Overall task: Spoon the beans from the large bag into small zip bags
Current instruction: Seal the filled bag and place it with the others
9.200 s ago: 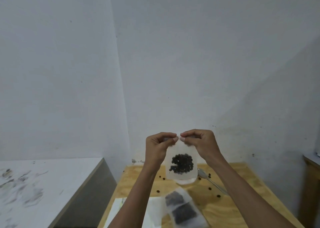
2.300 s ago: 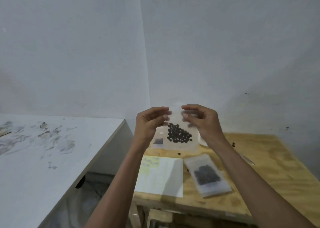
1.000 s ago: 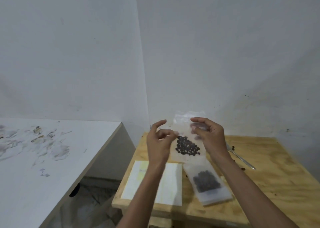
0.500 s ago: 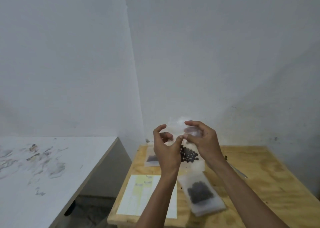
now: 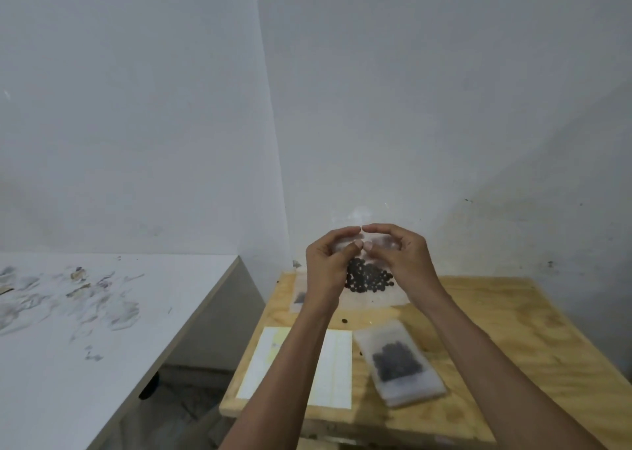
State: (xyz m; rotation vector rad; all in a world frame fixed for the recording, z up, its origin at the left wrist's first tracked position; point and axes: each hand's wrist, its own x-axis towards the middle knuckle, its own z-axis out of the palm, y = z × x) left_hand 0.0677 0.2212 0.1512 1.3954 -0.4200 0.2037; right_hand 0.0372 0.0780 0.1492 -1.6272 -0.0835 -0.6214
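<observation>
— Where is the small zip bag (image 5: 371, 295)?

— Held up above the far part of the wooden tabletop (image 5: 485, 340), between both hands. The dark beans (image 5: 367, 276) sit bunched in its middle.

— And the hands?

— The left hand (image 5: 326, 272) and right hand (image 5: 405, 261) each pinch the bag's top edge, thumb against curled fingers, fingertips almost meeting above the beans.

— What lies on the tabletop?

— A filled zip bag (image 5: 398, 364) lies flat toward the near edge, beside a white sheet of paper (image 5: 333, 371) at the near left corner. Another small bag (image 5: 299, 292) lies by the far left edge, partly behind the left wrist. One loose bean (image 5: 344, 321) rests between them.

— Anything else?

— A white table (image 5: 102, 330) with smudged marks stands to the left.
</observation>
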